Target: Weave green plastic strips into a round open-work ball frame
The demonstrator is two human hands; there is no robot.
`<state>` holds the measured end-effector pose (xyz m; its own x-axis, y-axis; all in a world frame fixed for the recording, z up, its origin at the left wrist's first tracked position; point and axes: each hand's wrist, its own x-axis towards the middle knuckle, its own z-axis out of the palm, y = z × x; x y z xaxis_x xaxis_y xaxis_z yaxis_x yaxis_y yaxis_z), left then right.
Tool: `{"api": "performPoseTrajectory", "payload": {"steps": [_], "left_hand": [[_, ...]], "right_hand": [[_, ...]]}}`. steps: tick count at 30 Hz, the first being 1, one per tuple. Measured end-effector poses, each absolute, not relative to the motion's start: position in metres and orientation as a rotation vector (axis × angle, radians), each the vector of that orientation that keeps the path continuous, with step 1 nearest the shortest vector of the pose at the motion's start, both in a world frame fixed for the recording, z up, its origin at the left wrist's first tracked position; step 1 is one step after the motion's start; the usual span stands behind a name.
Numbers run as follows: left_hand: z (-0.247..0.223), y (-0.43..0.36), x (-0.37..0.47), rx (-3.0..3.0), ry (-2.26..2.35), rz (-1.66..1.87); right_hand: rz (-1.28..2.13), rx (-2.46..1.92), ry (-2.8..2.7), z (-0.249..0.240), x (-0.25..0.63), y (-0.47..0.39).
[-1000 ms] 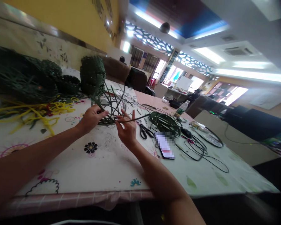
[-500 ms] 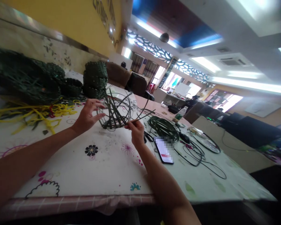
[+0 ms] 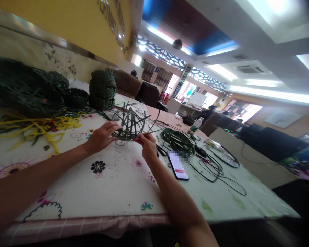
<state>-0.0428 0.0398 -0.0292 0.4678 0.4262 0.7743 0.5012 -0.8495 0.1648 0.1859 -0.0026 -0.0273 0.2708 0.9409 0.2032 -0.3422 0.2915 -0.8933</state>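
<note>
A partly woven basket (image 3: 130,125) of dark green strips is held just over the flowered tablecloth, its loose strip ends fanning up and outward. At its left side my left hand (image 3: 103,137) is closed, with thumb and fingers pinching the lower edge. My right hand (image 3: 147,142) pinches the basket's right lower edge, where a strip runs out past the fingers. The fingertips of both hands are partly hidden by the strips. Right of my right hand lies a coil of green strips (image 3: 177,140). Black-handled scissors (image 3: 161,150) rest beside my right wrist.
A phone (image 3: 178,165) with a lit screen lies on the table near the scissors. Several finished green baskets (image 3: 102,89) stand at the back left, behind yellow strips (image 3: 41,128). A plastic bottle (image 3: 196,126) and looped cords (image 3: 213,168) are to the right.
My left hand has moved right and closed from an open pose onto the basket's left edge. The basket has turned and tilted in my hands. My right hand keeps its pinch.
</note>
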Motion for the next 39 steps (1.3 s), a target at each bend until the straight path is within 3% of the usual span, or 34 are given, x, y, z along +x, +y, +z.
{"api": "performPoseTrajectory", "payload": {"steps": [21, 31, 39], "left_hand": [[-0.038, 0.063, -0.057, -2.540, -0.817, -1.354], [-0.045, 0.053, -0.059, -2.463, -0.827, -1.213], [-0.077, 0.036, -0.081, -2.607, -0.817, -0.976]], "right_hand": [[1.032, -0.848, -0.894, -0.032, 0.160, 0.010], [1.077, -0.819, -0.889, -0.037, 0.150, -0.012], [1.097, -0.881, -1.024, -0.063, 0.150, -0.043]]}}
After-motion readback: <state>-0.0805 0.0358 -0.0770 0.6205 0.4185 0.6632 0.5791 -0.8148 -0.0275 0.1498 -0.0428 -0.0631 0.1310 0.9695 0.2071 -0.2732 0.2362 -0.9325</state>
